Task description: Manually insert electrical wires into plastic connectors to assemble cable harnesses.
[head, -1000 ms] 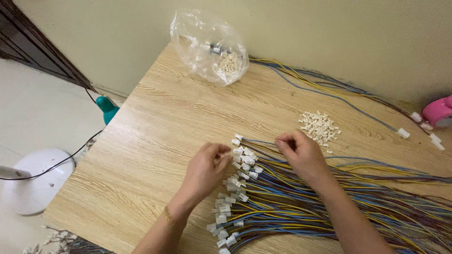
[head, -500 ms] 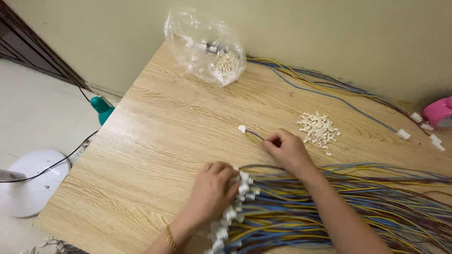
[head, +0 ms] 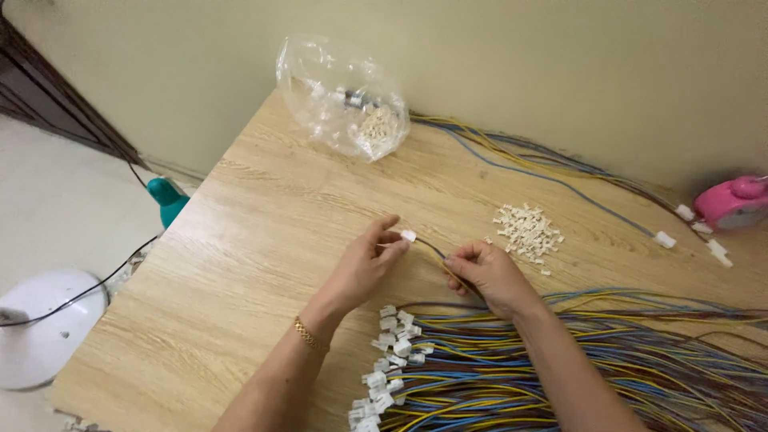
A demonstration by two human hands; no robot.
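My left hand point(head: 366, 268) pinches a small white connector point(head: 409, 236) at the end of a thin wire lead point(head: 432, 250). My right hand point(head: 488, 276) grips that same lead a little further along, to the right of the connector. Both hands hover over the wooden table point(head: 256, 240). Just below them lies a big bundle of blue, yellow and purple wires point(head: 560, 368), whose white connector ends point(head: 388, 360) fan out to the left. A small pile of loose white plastic housings point(head: 528, 230) sits just beyond my right hand.
A clear plastic bag point(head: 344, 100) with small white parts lies at the table's far edge by the wall. More wires with white plugs point(head: 664, 238) run along the wall to a pink object point(head: 732, 202). On the floor at left stand a white round base point(head: 40, 328) and a teal object point(head: 168, 200).
My right hand has pulled one lead out of the bundle and lifted it clear. My left hand left the connector ends and moved up to pinch that lead's white connector.
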